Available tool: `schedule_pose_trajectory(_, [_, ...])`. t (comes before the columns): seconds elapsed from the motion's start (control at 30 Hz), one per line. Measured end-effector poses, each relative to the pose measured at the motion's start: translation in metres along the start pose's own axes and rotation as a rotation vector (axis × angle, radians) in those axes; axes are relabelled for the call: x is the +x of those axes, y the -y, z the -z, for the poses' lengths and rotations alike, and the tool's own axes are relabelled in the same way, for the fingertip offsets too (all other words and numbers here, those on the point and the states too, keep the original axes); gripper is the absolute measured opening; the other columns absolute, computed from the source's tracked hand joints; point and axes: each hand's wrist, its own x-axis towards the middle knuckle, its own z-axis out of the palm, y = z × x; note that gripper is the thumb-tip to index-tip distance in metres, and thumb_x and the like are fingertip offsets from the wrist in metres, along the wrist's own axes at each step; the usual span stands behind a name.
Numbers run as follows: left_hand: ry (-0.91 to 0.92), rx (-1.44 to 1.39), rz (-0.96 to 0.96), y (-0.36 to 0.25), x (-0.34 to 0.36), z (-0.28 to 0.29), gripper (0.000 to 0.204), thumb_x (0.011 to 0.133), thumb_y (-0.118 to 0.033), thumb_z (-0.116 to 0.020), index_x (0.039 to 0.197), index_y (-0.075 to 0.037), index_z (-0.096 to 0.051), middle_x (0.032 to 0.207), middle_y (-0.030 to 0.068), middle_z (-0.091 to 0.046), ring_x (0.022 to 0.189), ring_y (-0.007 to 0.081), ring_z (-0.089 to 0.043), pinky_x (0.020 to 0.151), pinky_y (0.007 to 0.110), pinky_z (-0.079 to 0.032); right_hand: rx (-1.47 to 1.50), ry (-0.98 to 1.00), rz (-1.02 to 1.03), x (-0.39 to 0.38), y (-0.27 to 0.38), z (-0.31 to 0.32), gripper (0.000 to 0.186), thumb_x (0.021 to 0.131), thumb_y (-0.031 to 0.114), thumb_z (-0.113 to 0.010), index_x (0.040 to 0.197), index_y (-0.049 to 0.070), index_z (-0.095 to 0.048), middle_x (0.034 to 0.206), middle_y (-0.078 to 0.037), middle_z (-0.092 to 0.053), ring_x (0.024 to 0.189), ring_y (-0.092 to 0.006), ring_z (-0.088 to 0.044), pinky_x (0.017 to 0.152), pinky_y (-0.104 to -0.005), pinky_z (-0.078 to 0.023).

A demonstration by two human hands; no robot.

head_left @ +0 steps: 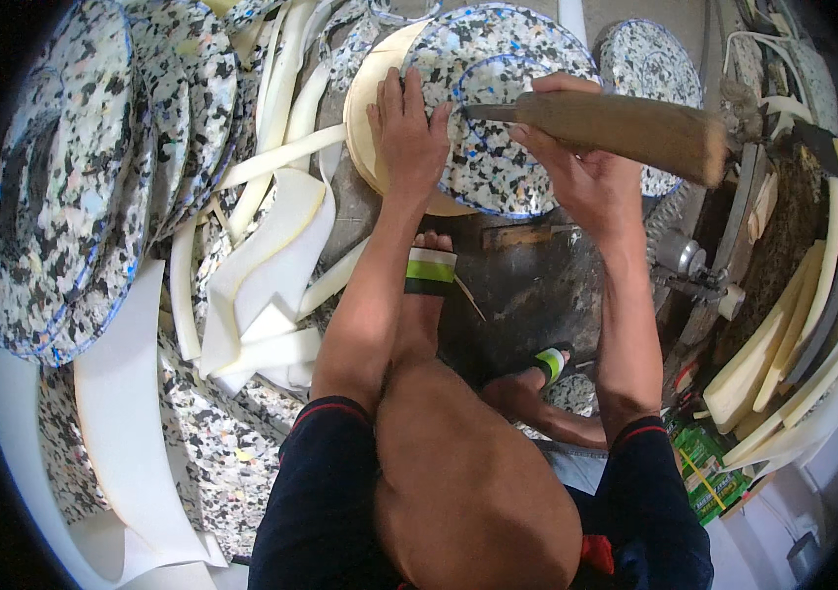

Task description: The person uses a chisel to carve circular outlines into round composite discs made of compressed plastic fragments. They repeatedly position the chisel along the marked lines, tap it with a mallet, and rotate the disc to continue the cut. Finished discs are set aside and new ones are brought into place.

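A speckled black-and-white foam disc (488,182) lies in front of me, with a blue line around its edge and a smaller blue circle drawn on it. From under its left side shows a pale yellow round board (364,123). My left hand (409,143) rests flat across the disc's left part and the board, fingers stretched out and thumb apart. In my right hand (586,182) is a knife (626,130) with a thick wooden handle. Its short grey blade points left, over the drawn circle near my left thumb; whether it touches the foam I cannot tell.
Stacked speckled foam discs (65,187) stand at the left, beside white foam offcuts (271,246). Another speckled disc (650,59) lies to the far right. Curved foam strips (793,334) and a metal motor-like part (680,254) are on the right. My sandalled feet are below the disc.
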Motion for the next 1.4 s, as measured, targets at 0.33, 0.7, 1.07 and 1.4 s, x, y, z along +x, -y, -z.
schedule_pose_trajectory(0.33, [0.013, 0.004, 0.028, 0.0, 0.003, -0.001, 0.066, 0.096, -0.031, -0.066, 0.153, -0.006, -0.044, 0.158, 0.0232, -0.038, 0.146, 0.0415, -0.036, 0.12, 0.062, -0.023, -0.011, -0.06, -0.103, 0.008, -0.004, -0.014, 0.032, 0.089, 0.002, -0.078, 0.118, 0.0, -0.064, 0.108, -0.006, -0.069, 0.092, -0.0097, -0.066, 0.076, -0.0269, -0.055])
schedule_pose_trajectory(0.7, [-0.012, 0.0, 0.01, -0.001, 0.001, -0.001, 0.065, 0.097, -0.032, -0.065, 0.153, -0.006, -0.044, 0.158, 0.0236, -0.038, 0.146, 0.0413, -0.037, 0.119, 0.061, -0.024, -0.117, -0.079, 0.093, 0.013, -0.001, -0.016, 0.035, 0.09, 0.0, -0.077, 0.123, 0.0, -0.063, 0.103, -0.006, -0.071, 0.092, -0.009, -0.066, 0.077, -0.0253, -0.055])
schedule_pose_trajectory(1.07, [-0.014, 0.026, 0.007, 0.0, 0.002, -0.002, 0.067, 0.096, -0.031, -0.067, 0.154, -0.007, -0.042, 0.158, 0.0237, -0.038, 0.146, 0.042, -0.036, 0.118, 0.061, -0.026, -0.022, -0.198, 0.07, 0.015, -0.009, -0.015, 0.031, 0.088, 0.008, -0.082, 0.114, -0.002, -0.068, 0.094, -0.007, -0.072, 0.079, -0.01, -0.066, 0.069, -0.0267, -0.054])
schedule_pose_trajectory(1.4, [-0.036, 0.01, -0.001, 0.001, -0.001, -0.005, 0.068, 0.096, -0.032, -0.066, 0.155, -0.008, -0.041, 0.158, 0.0225, -0.038, 0.146, 0.0414, -0.037, 0.119, 0.061, -0.024, 0.053, -0.223, 0.129, 0.007, -0.003, -0.013, 0.033, 0.088, 0.007, -0.081, 0.117, -0.004, -0.066, 0.093, -0.007, -0.072, 0.082, -0.0098, -0.066, 0.068, -0.0262, -0.055])
